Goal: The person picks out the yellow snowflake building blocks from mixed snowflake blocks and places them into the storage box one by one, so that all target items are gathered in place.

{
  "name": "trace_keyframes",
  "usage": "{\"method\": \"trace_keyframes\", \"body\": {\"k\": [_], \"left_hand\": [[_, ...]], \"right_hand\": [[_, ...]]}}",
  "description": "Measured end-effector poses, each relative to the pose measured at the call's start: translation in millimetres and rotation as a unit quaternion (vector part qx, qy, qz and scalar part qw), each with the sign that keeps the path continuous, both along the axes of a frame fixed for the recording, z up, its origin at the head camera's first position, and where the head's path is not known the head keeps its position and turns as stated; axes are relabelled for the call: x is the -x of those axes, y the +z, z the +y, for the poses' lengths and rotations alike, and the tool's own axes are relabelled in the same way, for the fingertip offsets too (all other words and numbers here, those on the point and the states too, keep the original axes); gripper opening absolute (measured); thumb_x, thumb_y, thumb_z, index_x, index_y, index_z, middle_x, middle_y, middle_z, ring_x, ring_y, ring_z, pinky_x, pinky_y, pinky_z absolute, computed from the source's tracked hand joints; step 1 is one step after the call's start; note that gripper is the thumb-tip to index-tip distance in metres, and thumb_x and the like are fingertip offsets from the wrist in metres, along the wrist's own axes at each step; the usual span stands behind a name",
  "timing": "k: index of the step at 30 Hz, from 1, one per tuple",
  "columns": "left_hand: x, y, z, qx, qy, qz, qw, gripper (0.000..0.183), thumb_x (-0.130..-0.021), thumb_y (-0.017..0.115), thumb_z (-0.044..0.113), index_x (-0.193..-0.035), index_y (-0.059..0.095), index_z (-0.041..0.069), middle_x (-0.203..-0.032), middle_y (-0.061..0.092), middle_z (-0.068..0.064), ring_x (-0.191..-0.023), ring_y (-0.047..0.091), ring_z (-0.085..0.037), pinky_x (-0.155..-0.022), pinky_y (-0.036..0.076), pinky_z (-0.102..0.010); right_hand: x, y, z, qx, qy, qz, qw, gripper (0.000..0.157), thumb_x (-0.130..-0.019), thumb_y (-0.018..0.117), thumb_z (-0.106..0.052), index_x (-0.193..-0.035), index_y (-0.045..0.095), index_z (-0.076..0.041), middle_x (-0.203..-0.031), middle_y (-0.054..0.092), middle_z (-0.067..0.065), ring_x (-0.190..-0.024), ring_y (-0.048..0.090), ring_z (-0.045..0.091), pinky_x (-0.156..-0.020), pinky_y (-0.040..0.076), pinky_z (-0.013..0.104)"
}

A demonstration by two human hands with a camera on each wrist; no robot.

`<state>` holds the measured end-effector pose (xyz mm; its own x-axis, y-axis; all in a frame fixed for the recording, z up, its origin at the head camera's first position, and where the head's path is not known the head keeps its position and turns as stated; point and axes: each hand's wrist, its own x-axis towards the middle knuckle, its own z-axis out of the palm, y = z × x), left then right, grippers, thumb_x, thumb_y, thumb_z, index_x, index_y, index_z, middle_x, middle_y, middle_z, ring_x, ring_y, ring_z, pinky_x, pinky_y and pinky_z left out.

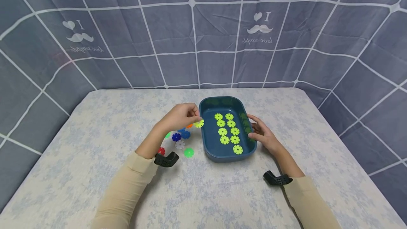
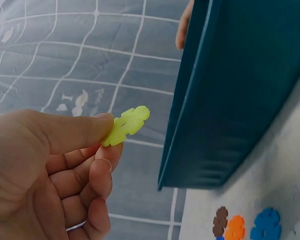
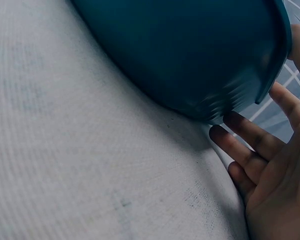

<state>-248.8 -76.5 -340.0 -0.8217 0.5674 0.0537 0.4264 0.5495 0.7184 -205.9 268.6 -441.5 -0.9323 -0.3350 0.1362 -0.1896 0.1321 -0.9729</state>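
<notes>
My left hand (image 1: 183,116) pinches a yellow-green notched plastic disc (image 2: 127,125) between thumb and fingertips, held beside the left rim of a dark teal plastic bin (image 1: 219,154). Inside the bin lie several matching yellow-green discs (image 1: 234,131) on its floor, in two rough columns. On the bin's right side, my right hand (image 1: 265,135) holds the wall, thumb at the rim and the other fingers along the outside. In the right wrist view, two fingertips (image 3: 233,118) reach the ridged lower part of the bin's outer wall.
Left of the bin, loose discs lie on the pale floral tablecloth (image 1: 229,193): a blue disc (image 1: 176,137), a white disc (image 1: 180,145), a green disc (image 1: 189,152), a red disc (image 1: 161,151), and an orange disc (image 2: 235,228) beside a brown disc (image 2: 220,221). A grey gridded curtain (image 1: 216,27) hangs behind.
</notes>
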Motion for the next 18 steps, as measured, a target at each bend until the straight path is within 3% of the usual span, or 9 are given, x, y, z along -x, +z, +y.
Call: {"method": "trace_keyframes", "body": {"k": [18], "left_hand": [[-5.9, -13.0, 39.4, 0.002, -0.059, 0.016, 0.9981, 0.011, -0.092, 0.069, 0.015, -0.089, 0.062, 0.008, -0.078, 0.063, 0.001, -0.069, 0.057, -0.015, -0.064, 0.047, -0.029]], "right_hand": [[-0.7, -4.6, -0.7, 0.001, -0.005, -0.004, 1.0, 0.069, -0.095, 0.054, 0.0, -0.154, 0.021, -0.008, -0.143, 0.038, 0.032, -0.114, 0.055, 0.016, -0.086, 0.05, 0.028]]}}
